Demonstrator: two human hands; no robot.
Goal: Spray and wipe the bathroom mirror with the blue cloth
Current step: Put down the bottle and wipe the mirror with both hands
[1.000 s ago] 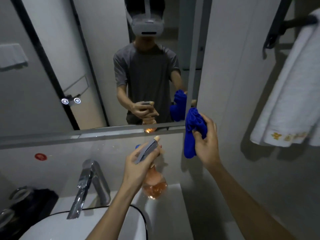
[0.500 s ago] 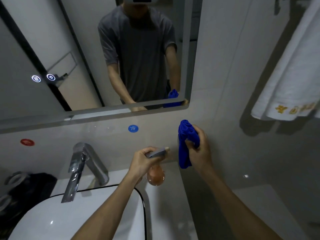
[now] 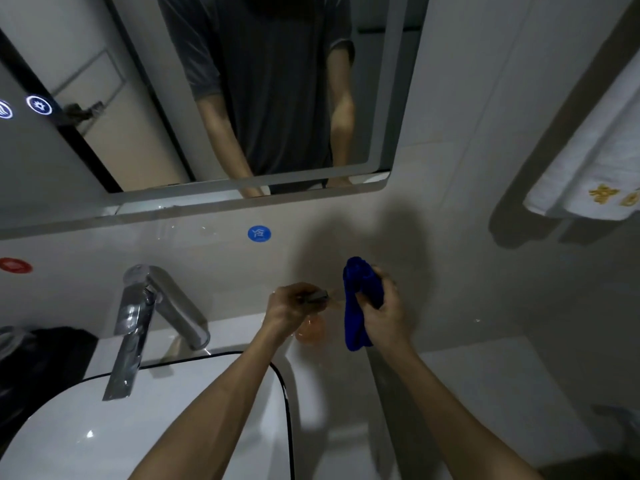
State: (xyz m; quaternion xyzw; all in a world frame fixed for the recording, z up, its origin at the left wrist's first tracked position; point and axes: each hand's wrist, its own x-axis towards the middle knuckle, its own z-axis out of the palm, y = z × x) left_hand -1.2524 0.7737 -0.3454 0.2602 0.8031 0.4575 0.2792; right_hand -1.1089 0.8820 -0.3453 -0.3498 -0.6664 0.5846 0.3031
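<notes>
Both hands have dropped from mirror height to just above the worktop (image 3: pixel 346 393), and the camera now tilts further down — the mirror (image 3: pixel 104 81) sits in the upper part of the head view, well above the hands.

From the head view: the left hand (image 3: pixel 291 308) grips the spray bottle (image 3: pixel 310 329) by its grey head, fingers curled round the trigger; the bottle's long axis runs near upright, orange base low beside the basin (image 3: pixel 138 427). The nozzle points right, toward the blue cloth (image 3: pixel 356 306), which hangs bunched from the right hand (image 3: pixel 384 306) — its fingers curl round the upper folds. Hands lie just beside each other. I judge the coming move turns on this: the mirror lies up and away from both, and the cloth hand stands slightly higher, so nearer the glass.
</notes>
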